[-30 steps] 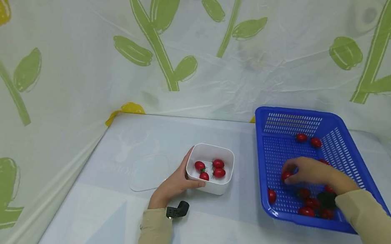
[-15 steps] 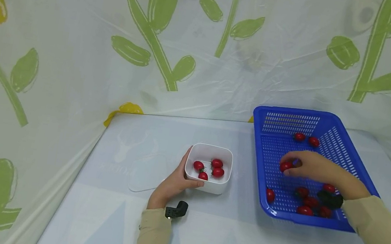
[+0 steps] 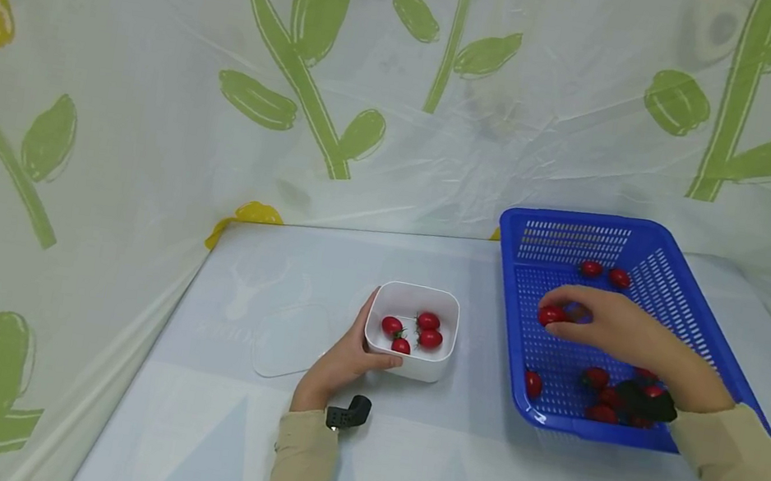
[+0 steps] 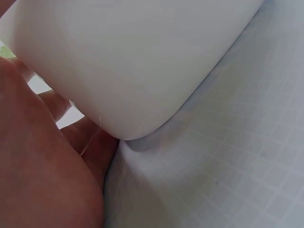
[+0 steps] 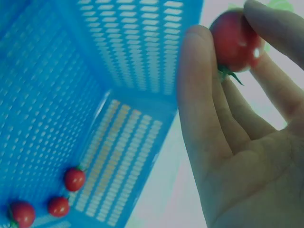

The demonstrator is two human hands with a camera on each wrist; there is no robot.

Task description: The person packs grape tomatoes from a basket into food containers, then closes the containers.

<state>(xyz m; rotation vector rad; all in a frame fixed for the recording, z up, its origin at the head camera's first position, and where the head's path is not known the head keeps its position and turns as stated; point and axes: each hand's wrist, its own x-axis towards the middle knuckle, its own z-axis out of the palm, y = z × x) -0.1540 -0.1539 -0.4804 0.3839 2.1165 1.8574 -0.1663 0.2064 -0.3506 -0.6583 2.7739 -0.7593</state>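
My right hand (image 3: 605,323) is above the blue basket (image 3: 508,292), pinching a cherry tomato (image 3: 551,315) between thumb and fingers. In the right wrist view that same cherry tomato (image 5: 236,40) shows a green stem end, with the fingertips around it. My left hand (image 3: 343,361) holds the small white square container (image 3: 422,371) on the table, thumb along the near side and fingers round the left side. Several cherry tomatoes (image 3: 429,338) lie inside it. In the left wrist view the container's wall (image 4: 128,61) stands on the cloth, fingers against it.
More cherry tomatoes (image 3: 595,377) lie in the near part of the basket, partly behind my right wrist, and two (image 3: 591,269) at its far end. A clear flat lid (image 3: 294,341) lies left of the container. A flower-printed curtain (image 3: 172,117) hangs behind the table.
My right hand has lifted the cherry tomato from low in the basket and moved it up and slightly left, toward the basket's left rim. The left hand and container stay put.
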